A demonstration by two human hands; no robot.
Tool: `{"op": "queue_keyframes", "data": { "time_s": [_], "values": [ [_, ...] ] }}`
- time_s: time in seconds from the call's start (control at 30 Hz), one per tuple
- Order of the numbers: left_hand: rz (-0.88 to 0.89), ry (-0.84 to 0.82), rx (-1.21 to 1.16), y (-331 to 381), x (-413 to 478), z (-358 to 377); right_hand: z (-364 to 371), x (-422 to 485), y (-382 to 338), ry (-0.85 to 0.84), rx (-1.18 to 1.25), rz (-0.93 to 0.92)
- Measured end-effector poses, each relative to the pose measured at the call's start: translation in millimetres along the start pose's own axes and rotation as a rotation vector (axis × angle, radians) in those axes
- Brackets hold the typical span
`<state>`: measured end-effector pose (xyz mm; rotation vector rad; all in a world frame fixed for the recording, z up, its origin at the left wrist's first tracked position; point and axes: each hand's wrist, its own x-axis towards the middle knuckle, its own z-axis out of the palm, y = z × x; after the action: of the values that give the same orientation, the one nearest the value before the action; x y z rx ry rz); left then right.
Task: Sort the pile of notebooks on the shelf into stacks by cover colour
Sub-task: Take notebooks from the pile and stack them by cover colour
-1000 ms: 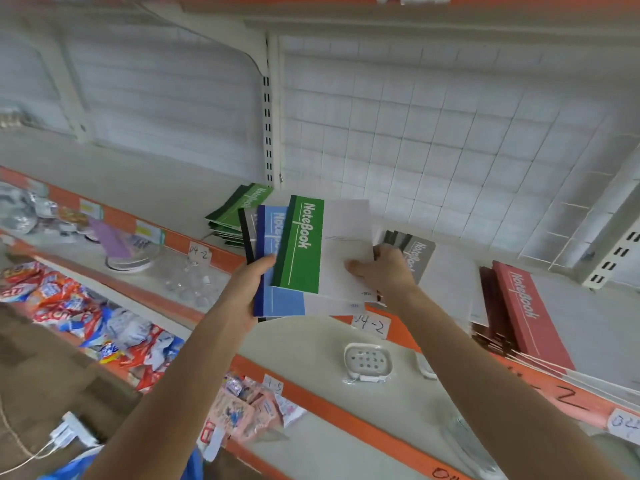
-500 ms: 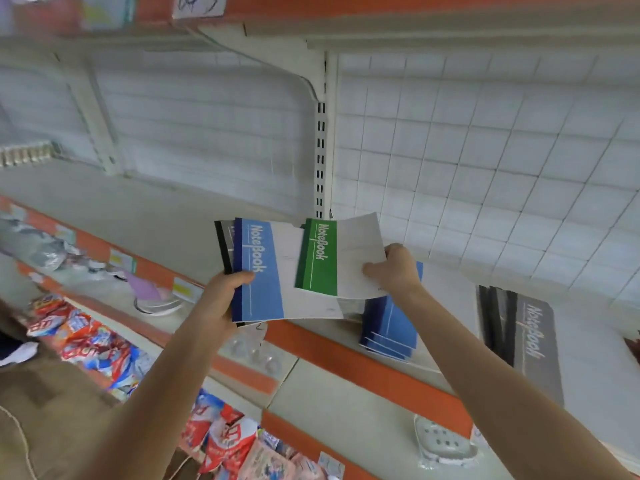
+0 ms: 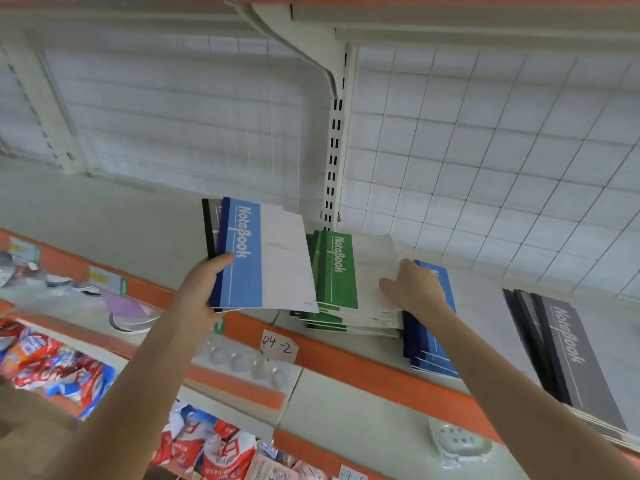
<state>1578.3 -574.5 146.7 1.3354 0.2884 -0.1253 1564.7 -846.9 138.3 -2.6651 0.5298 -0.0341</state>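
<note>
Notebooks (image 3: 270, 258), blue over black, gripped by curled left hand (image 3: 204, 289); right hand (image 3: 414, 289) lies flat on green notebook stack (image 3: 337, 271)

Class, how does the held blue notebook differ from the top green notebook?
The blue notebook is gripped aloft by the left hand; the green notebook lies on its stack, the right hand resting on it. Their bands are blue versus green. Both read NoteBook.

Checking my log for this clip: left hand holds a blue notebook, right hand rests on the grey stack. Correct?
No. The head view shows the right hand resting on the green stack; the grey stack lies untouched further right. The left hand does hold a blue notebook.
</note>
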Motion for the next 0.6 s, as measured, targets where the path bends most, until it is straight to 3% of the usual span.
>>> {"op": "queue_keyframes", "data": {
  "time_s": [0.23,0.3,0.4,0.53,0.6],
  "values": [
    [-0.031,-0.082,0.062,18,8,-44,16,-26,-31,0.079,-0.140,0.105],
    [-0.023,-0.148,0.065,23,9,-54,24,-33,-40,0.183,-0.150,0.066],
    [-0.025,-0.273,0.086,24,9,-60,36,-55,-62,0.362,0.149,-0.035],
    [-0.019,-0.399,0.142,20,3,-48,40,-86,-91,0.104,0.757,0.182],
    [-0.015,-0.448,0.151,13,-2,-38,44,-99,-92,0.006,0.848,0.227]
  ]
}}
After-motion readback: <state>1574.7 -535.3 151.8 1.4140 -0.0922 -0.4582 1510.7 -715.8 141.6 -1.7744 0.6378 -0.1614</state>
